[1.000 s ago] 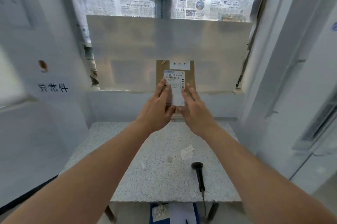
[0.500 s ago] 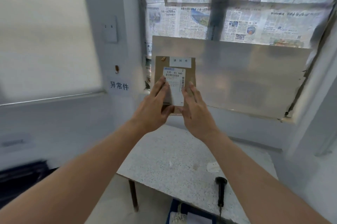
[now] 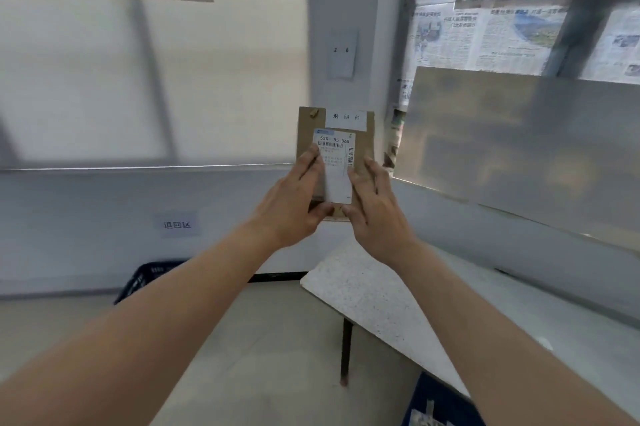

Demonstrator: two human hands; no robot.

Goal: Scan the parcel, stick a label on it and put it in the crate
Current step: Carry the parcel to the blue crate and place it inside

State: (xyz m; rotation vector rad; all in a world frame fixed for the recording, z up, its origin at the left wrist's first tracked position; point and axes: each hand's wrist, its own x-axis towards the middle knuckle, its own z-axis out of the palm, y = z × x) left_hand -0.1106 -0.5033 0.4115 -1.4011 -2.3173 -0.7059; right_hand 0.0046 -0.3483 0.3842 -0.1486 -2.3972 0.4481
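I hold a flat brown parcel (image 3: 366,141) upright in front of me with both hands. A white shipping label with a barcode (image 3: 334,162) covers its face, and a smaller white label with printed characters (image 3: 345,118) sits across its top. My left hand (image 3: 294,204) grips the left edge, fingers spread over the shipping label. My right hand (image 3: 375,207) grips the right edge. A dark crate (image 3: 143,278) stands on the floor at the lower left, partly hidden behind my left forearm.
A speckled table (image 3: 363,290) stands at the right on a thin dark leg (image 3: 345,353). A blue bin (image 3: 436,405) shows under it. A metal sheet (image 3: 519,141) and newspapers (image 3: 485,30) cover the window. A wall sign (image 3: 177,224) hangs at the left.
My view has swung left, away from the table and toward the wall and the crate. The scanner has left the view. The parcel stays in both hands.
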